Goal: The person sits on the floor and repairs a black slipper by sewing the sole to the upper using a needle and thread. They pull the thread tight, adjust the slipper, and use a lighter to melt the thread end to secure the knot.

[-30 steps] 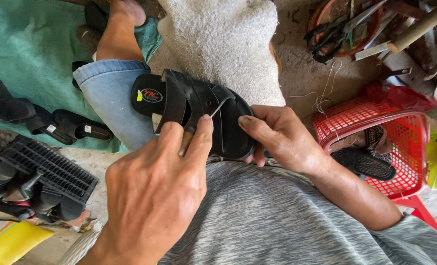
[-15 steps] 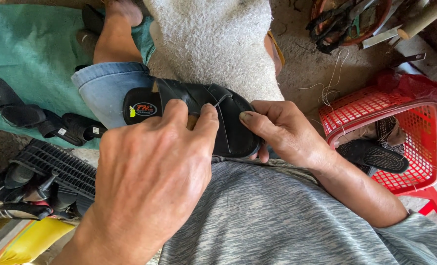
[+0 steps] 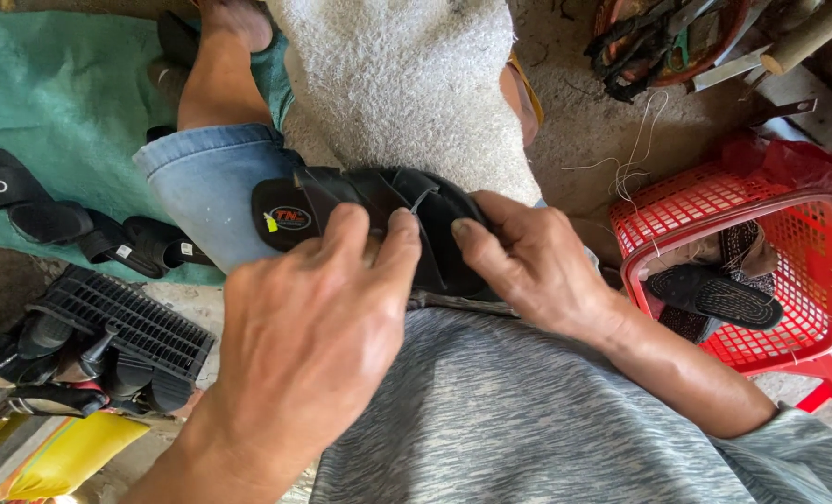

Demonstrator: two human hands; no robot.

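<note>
A black sandal with crossed straps and an oval heel label lies across my lap, against my denim-clad knee. My left hand covers its near side, with thumb and forefinger pinched at a strap where a thin thread or needle sticks up. My right hand grips the toe end of the sandal from the right, thumb pressed on top. A white fuzzy cloth is draped over my other leg just beyond the sandal.
A red plastic basket at right holds another dark sandal. Black sandals lie on a green mat at left. A black slatted rack sits over more shoes. Tools fill a round tray at top right.
My left hand has slid forward over the sandal and its fingers have closed at the strap. The view has shifted slightly; my right hand keeps its grip.
</note>
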